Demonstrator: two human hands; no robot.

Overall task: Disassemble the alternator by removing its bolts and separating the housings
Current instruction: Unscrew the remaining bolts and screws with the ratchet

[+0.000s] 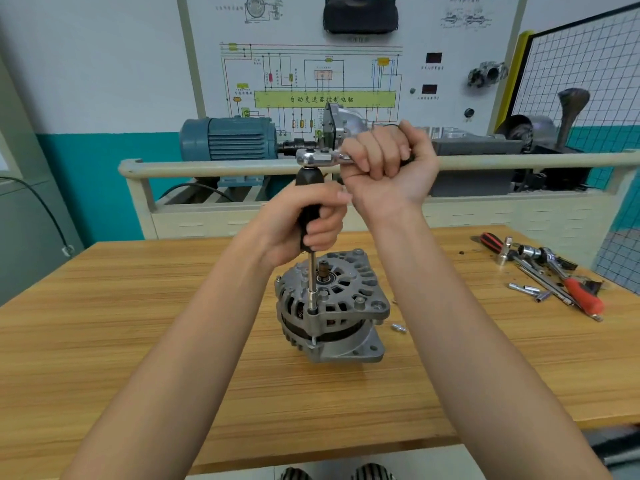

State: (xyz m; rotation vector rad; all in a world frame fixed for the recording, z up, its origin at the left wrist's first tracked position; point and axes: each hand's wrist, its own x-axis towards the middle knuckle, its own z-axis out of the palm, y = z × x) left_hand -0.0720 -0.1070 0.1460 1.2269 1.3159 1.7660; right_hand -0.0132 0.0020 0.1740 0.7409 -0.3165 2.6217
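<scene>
One alternator [330, 306] stands near the middle of the desk [138, 341], its vented housing up. A socket driver [311, 216] stands upright on a bolt [312, 310] at the housing's nine o'clock edge. The left hand [311, 223] has its grip wrapped round the driver's black handle. The right hand [388, 161] has its grip curled tight round the handle of a ratchet [318, 158] seated on the driver's top end.

To do this step well, I would keep the driver plumb over the bolt with the left hand, pressing down so the socket does not ride off the head, and swing the ratchet in a flat, level arc. The alternator is unclamped and may twist or tip under torque, so steady short strokes seem wise.

Counted: two hands, one alternator, one driver, one ratchet in use. One loose bolt [398, 328] lies just beside the alternator at three o'clock. At two o'clock a heap of spare tools [547, 275] lies well apart; its count is not clear.
</scene>
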